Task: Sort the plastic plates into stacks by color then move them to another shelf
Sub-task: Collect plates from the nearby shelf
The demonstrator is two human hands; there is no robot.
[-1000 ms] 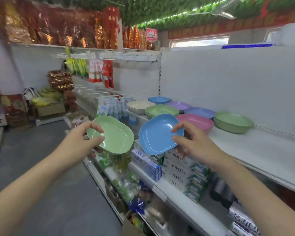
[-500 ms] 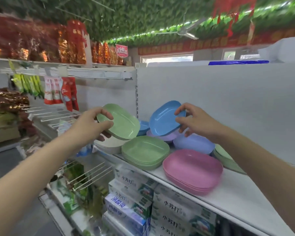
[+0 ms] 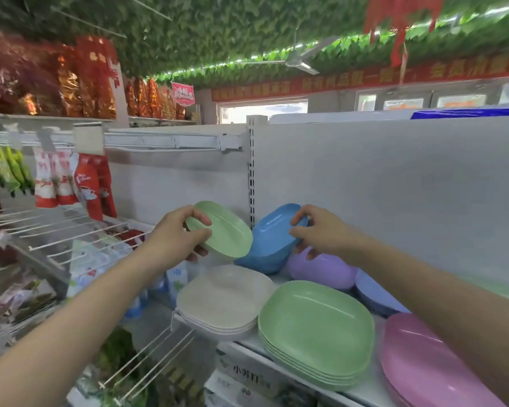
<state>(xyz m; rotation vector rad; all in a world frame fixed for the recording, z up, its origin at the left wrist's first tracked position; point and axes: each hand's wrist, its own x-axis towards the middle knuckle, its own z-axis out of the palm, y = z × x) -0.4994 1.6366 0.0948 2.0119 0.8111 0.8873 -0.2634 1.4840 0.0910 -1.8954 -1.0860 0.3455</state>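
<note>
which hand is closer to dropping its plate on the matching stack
Right, probably. The right hand holds the blue plate tilted directly over the blue stack at the shelf's back. The left hand holds the green plate well behind and left of the green stack.

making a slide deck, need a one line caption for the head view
Left hand holds a green plastic plate, right hand a blue plastic plate, above colour-sorted stacks on a white shelf.
</note>
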